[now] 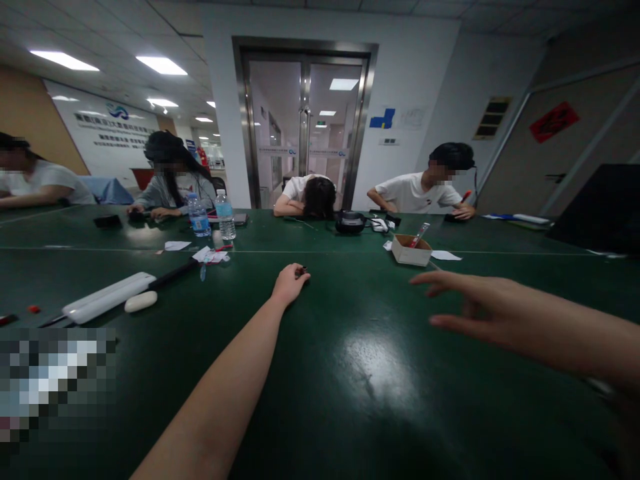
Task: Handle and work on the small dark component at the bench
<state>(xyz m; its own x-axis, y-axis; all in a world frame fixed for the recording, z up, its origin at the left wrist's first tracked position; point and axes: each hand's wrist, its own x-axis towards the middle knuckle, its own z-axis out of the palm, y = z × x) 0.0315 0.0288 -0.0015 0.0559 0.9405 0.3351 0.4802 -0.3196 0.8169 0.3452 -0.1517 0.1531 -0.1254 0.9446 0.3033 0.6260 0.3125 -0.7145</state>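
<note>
My left hand (291, 284) rests on the dark green table (330, 413) near the middle of the view, its fingers curled closed. A small dark thing (301, 272) shows at the fingertips, too small to name. Over the table at the right, my right hand (473, 303) is held with thumb and fingers apart and nothing between them. Just beyond its fingertips stands a small open cardboard box (411, 255). A clear and red stick-like item (420, 235) leans up out of the box.
Two water bottles (226, 217) stand at the back left. A white device (110, 298) and a white oval item (141, 302) lie at the left. A black headset (350, 222) sits by a person (305, 195) with head down; other people sit along the far side.
</note>
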